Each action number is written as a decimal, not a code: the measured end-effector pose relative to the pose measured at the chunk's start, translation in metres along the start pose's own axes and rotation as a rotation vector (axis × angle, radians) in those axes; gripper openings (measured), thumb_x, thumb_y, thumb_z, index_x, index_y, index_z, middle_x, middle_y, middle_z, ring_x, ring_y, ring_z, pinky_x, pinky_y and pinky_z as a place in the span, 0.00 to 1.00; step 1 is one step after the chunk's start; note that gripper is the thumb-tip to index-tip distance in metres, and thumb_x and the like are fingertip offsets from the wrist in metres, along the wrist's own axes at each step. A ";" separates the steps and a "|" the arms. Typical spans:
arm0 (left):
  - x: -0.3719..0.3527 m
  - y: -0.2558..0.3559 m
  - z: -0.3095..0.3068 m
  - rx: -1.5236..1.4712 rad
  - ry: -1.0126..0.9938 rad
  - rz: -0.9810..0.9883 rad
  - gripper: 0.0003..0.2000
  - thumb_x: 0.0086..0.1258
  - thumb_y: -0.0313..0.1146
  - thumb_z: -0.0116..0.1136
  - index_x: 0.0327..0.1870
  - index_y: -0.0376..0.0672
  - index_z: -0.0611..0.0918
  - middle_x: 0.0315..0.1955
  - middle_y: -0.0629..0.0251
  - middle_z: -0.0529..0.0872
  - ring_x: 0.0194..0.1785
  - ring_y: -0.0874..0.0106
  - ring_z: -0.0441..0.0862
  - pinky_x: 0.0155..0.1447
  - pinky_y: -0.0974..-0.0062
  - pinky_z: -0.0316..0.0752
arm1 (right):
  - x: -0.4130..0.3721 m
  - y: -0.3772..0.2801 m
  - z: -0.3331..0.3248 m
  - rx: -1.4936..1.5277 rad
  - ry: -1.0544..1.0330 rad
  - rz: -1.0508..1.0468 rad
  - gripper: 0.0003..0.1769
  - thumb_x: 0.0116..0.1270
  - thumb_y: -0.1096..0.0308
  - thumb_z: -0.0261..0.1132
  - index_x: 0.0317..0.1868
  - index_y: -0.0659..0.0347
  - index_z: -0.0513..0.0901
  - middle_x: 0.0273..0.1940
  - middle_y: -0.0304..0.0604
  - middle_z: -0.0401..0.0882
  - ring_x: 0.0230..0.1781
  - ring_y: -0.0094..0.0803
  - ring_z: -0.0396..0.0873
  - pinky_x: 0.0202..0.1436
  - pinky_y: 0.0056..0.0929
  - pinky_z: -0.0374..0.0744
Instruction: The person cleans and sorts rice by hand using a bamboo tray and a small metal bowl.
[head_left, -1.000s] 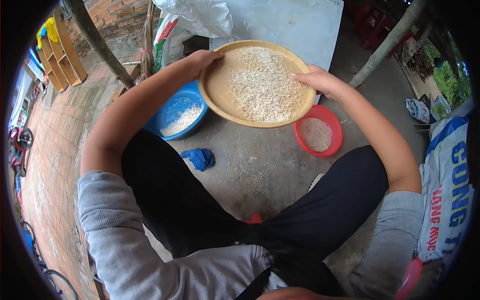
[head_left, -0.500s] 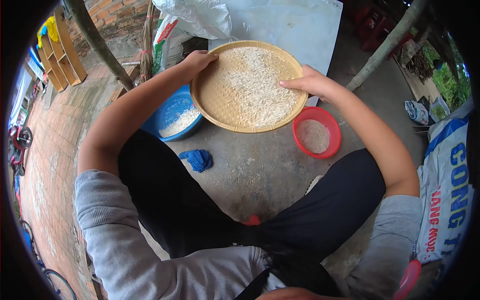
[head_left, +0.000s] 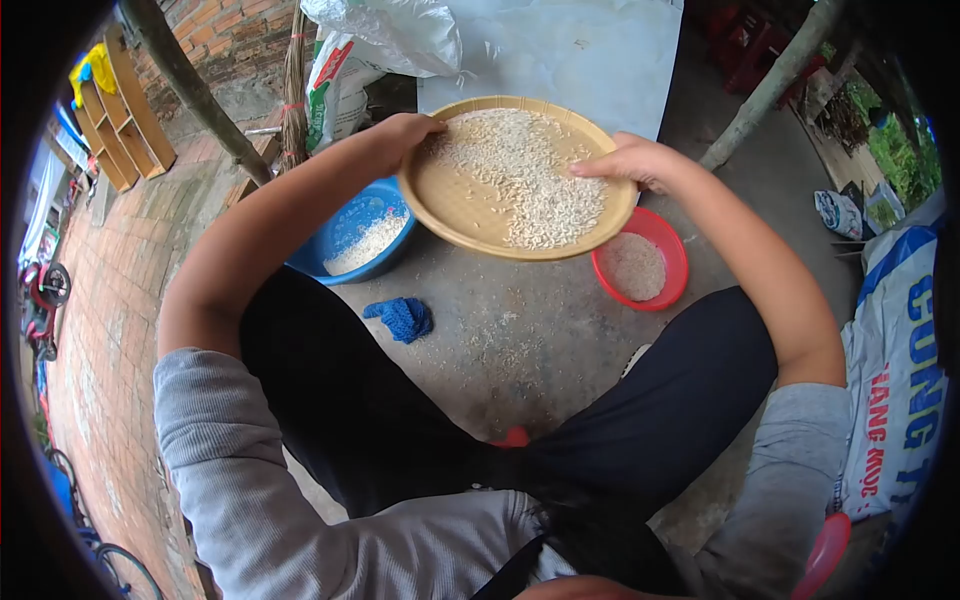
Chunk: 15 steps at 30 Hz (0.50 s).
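Note:
A round woven winnowing basket (head_left: 465, 205) is held up between my two hands, above the floor. Pale rice grains (head_left: 555, 190) lie across its middle and right side, while its lower left shows bare weave. My left hand (head_left: 402, 138) grips the rim at the left, fingers wrapped under it. At the right rim, my right hand (head_left: 630, 165) is closed with the thumb over the inside edge and the fingers hidden beneath. Below left stands a blue basin (head_left: 335, 240) with whitish grains in it. A red bowl (head_left: 683, 262) holding grains sits below right.
A crumpled blue cloth (head_left: 400, 318) lies on the concrete floor (head_left: 480, 380) among scattered grains. Behind the basket are a white sack (head_left: 345, 85) and a pale flat sheet (head_left: 570, 50). A large printed sack (head_left: 890, 380) stands at the right. Wooden poles (head_left: 775, 85) rise on both sides.
The basket and both hands have shifted slightly right, and the basket's near side looks tipped differently. The grains have spread and moved within it, with more toward the upper left.

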<state>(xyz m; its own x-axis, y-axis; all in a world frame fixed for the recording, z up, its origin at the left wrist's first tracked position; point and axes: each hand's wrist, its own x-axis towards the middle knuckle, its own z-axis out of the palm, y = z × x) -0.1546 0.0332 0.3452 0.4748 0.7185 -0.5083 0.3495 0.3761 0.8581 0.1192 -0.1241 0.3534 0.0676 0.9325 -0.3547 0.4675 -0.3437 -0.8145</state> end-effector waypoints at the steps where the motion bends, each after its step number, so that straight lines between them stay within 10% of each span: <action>1: -0.009 -0.001 0.016 0.081 0.053 0.085 0.16 0.69 0.37 0.49 0.50 0.33 0.75 0.38 0.54 0.82 0.35 0.63 0.83 0.46 0.65 0.79 | -0.001 0.004 -0.009 0.010 0.030 0.039 0.30 0.54 0.57 0.73 0.52 0.68 0.77 0.41 0.48 0.82 0.35 0.31 0.83 0.36 0.29 0.82; 6: -0.012 -0.005 0.028 0.087 0.044 0.097 0.16 0.69 0.37 0.49 0.47 0.33 0.76 0.36 0.54 0.83 0.34 0.63 0.83 0.45 0.66 0.80 | -0.004 0.004 -0.015 0.071 0.231 0.208 0.29 0.53 0.57 0.73 0.50 0.68 0.78 0.40 0.48 0.82 0.33 0.30 0.83 0.35 0.28 0.82; 11: -0.010 0.004 -0.004 0.041 0.054 -0.012 0.15 0.68 0.38 0.51 0.47 0.34 0.77 0.34 0.53 0.83 0.30 0.63 0.83 0.41 0.67 0.80 | -0.009 -0.009 0.009 -0.095 0.018 -0.157 0.28 0.53 0.58 0.73 0.50 0.68 0.78 0.38 0.46 0.82 0.32 0.30 0.82 0.33 0.26 0.80; 15: -0.019 -0.002 0.044 0.142 0.074 0.074 0.17 0.68 0.40 0.53 0.48 0.33 0.76 0.34 0.57 0.82 0.34 0.66 0.83 0.42 0.68 0.80 | -0.012 0.015 -0.026 0.264 0.116 0.087 0.26 0.58 0.58 0.70 0.49 0.71 0.77 0.38 0.48 0.82 0.37 0.33 0.83 0.38 0.31 0.82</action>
<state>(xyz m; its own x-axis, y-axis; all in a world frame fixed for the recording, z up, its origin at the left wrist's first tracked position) -0.1289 -0.0072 0.3496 0.4449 0.7839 -0.4332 0.4293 0.2378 0.8713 0.1483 -0.1374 0.3577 0.2050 0.8995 -0.3860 0.2115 -0.4257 -0.8798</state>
